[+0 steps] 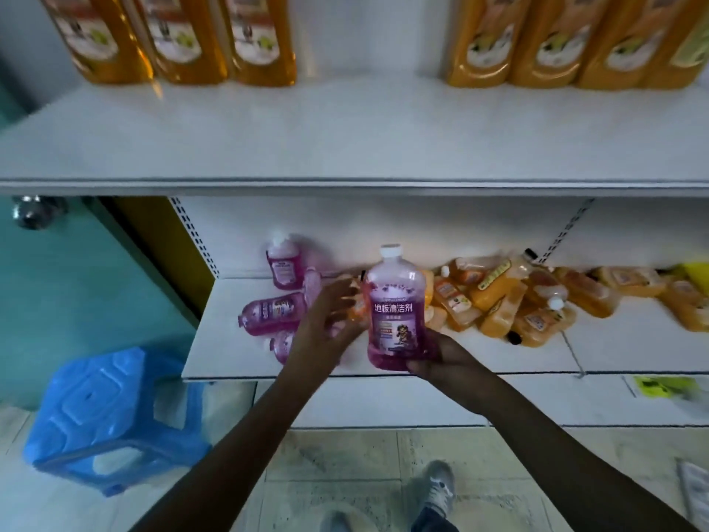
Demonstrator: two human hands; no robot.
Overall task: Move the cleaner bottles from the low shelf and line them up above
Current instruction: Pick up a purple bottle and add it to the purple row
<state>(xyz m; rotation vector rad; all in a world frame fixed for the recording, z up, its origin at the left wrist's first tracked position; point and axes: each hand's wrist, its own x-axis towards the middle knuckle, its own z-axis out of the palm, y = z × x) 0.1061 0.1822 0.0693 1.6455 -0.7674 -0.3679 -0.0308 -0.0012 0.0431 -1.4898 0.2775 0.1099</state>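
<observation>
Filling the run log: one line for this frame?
right hand: grips purple bottle upright | left hand: open beside it | upper shelf: middle gap free

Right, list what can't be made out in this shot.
Head view only:
- Orange bottles on the upper shelf: tops cut off by the frame's top edge.
- Purple bottles lying on the low shelf: partly hidden behind the left hand; count unclear.
- Right hand: fingers behind the held bottle are hidden.
- Orange pile: blurred, labels unreadable.
</observation>
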